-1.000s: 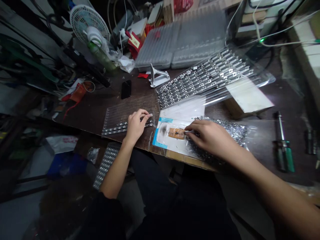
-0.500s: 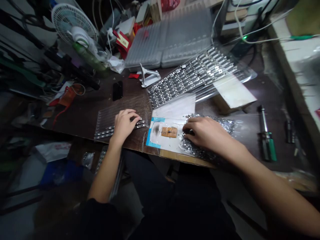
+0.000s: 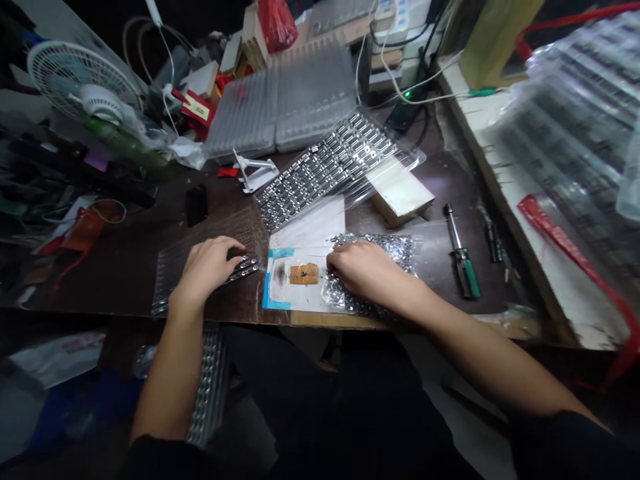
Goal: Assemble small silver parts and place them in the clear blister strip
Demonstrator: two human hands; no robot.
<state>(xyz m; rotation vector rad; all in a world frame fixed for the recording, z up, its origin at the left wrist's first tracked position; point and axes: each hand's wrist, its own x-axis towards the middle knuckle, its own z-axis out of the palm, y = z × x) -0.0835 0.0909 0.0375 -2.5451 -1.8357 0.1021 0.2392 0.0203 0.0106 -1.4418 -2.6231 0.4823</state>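
Observation:
My left hand [image 3: 207, 270] is over a clear ribbed plastic tray [image 3: 164, 272], thumb and fingers curled together beside shiny metal parts [image 3: 245, 268] lying in its grooves. What sits between those fingertips is hidden. To the right, my right hand [image 3: 363, 270] is closed, its fingertips at the left side of a heap of small shiny metal pieces [image 3: 395, 250] on clear plastic. Whatever it pinches is too small to make out. Between both hands lies a white board with blue tape [image 3: 267, 293], bearing a brown block [image 3: 304, 274] with a small dark piece in its middle.
Behind the hands, another clear tray [image 3: 320, 170] is filled with rows of metal parts. A white-topped block [image 3: 400, 190] adjoins it. A green-handled screwdriver [image 3: 463, 260] lies right. Stacked clear trays [image 3: 310, 93], a white stand [image 3: 255, 175], a black phone-like object [image 3: 196, 205] and a fan [image 3: 85, 80] stand farther back.
The view has swung right, so the desk items appear farther left. My right hand's fingers have closed more tightly at the metal heap. My left hand remains at the ribbed tray.

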